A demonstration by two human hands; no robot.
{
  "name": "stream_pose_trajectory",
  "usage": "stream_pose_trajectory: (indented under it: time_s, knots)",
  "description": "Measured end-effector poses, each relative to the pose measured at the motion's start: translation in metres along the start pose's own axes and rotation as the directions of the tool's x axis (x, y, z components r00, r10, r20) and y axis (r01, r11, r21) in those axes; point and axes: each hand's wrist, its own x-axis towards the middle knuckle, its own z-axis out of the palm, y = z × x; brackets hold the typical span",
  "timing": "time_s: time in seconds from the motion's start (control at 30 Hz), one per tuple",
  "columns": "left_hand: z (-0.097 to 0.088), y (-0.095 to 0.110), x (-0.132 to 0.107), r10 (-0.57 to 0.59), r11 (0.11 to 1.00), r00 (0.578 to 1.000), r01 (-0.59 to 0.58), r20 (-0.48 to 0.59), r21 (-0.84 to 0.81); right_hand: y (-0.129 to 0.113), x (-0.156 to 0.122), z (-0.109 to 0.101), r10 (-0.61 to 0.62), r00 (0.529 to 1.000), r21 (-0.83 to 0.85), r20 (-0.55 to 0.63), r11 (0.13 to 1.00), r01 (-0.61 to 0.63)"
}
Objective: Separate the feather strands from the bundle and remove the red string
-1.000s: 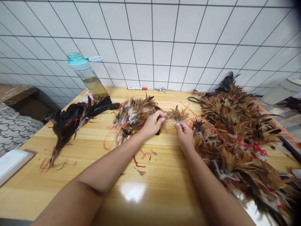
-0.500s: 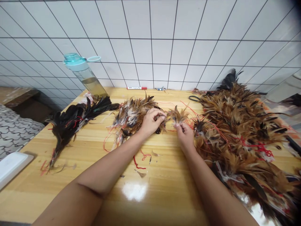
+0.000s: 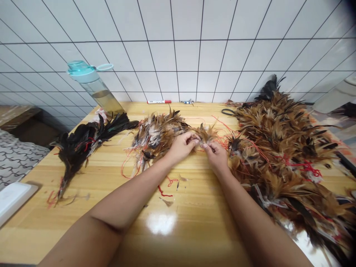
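My right hand (image 3: 217, 155) pinches a small bunch of brown feathers (image 3: 206, 132) by its base, the tips fanning away from me. Close beside it, my left hand (image 3: 184, 145) has thumb and forefinger pressed together at the same base; whether something thin is between them is too small to make out. Behind the left hand lies a loose heap of brown and whitish feathers (image 3: 155, 133). To the right spreads a large pile of brown feather bundles (image 3: 278, 129) tied with red string (image 3: 308, 168).
A black feather bundle (image 3: 76, 148) lies on the left of the wooden table (image 3: 194, 222). Behind it stands a bottle (image 3: 104, 98) with a turquoise lid. A red-capped marker (image 3: 159, 102) lies by the tiled wall. A white box-like object (image 3: 16, 200) sits at the left edge.
My left hand has moved right from the feather heap to the bunch in my right hand. The right hand has shifted slightly left, and the two now meet.
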Motion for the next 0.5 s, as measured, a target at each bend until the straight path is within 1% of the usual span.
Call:
stream_pose_trajectory:
  time_s: [0.1, 0.2, 0.27, 0.33, 0.43, 0.5]
  knots:
    - [-0.0008, 0.0035, -0.0016, 0.028, 0.992, 0.999, -0.025, -0.025, 0.12, -0.0002, 0.0006, 0.0, -0.016, 0.999, 0.008, 0.031, 1.0, 0.016]
    - [-0.0003, 0.0068, -0.0043, 0.08, 0.975, 0.997, -0.078, -0.005, 0.208, -0.0007, 0.0014, 0.0, -0.034, 0.998, 0.033, 0.052, 0.999, 0.032]
    - [0.0006, 0.0079, -0.0057, 0.114, 0.965, 0.993, -0.115, 0.018, 0.235, -0.0005, 0.0018, -0.0001, -0.038, 0.997, 0.028, 0.066, 0.999, 0.036]
    - [0.0012, 0.0077, -0.0058, 0.13, 0.965, 0.991, -0.131, 0.018, 0.225, 0.0003, 0.002, -0.0004, -0.027, 0.997, 0.01, 0.068, 1.0, 0.026]
    - [-0.0008, 0.0047, -0.0031, 0.158, 0.972, 0.986, -0.148, -0.043, 0.183, 0.0014, 0.0018, -0.0007, 0.01, 0.998, 0.021, 0.06, 1.0, -0.011]
    - [-0.0047, 0.0003, -0.0003, 0.204, 0.953, 0.975, -0.178, -0.083, 0.245, 0.0011, 0.0016, -0.001, 0.062, 0.997, 0.078, 0.043, 0.995, -0.065]
